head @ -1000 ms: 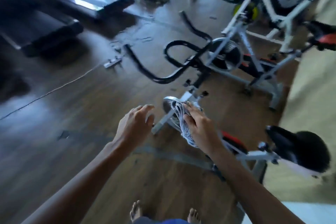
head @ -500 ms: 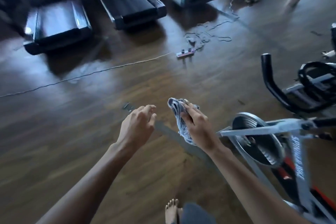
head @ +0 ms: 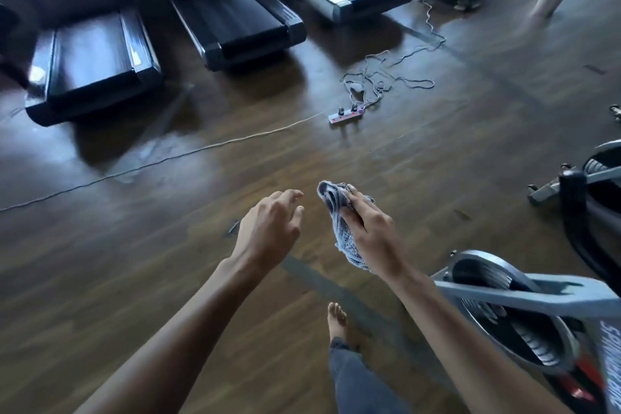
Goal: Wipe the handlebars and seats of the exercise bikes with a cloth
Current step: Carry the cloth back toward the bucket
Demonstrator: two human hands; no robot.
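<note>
Dark brown wooden floor (head: 134,262) filled most of the view, with a row of black treadmills (head: 90,67) at the far side and a white power strip (head: 346,116) with tangled cords lying in front of them. The right hand (head: 373,228) gripped a gray cloth (head: 341,239), bunched up under its curled fingers and held in the air over the floor, not touching any bike. The left hand (head: 268,228) was just beside it, with loose fingers and nothing in it. One bare foot (head: 336,316) stood on the floor below the hands. An exercise bike (head: 524,292) was near on the right, and part of a second bike (head: 598,178) showed farther off at the right edge. No wiping was going on at this moment, so it looked like a walk between bikes. I could not tell which bikes were already clean or how many were left. Both bikes were cut off by the edge of the view: only wheels and bits of frame showed, with no handlebars or seats. White letters on the near bike's frame were blurry and cut off, so I could not read them.
</note>
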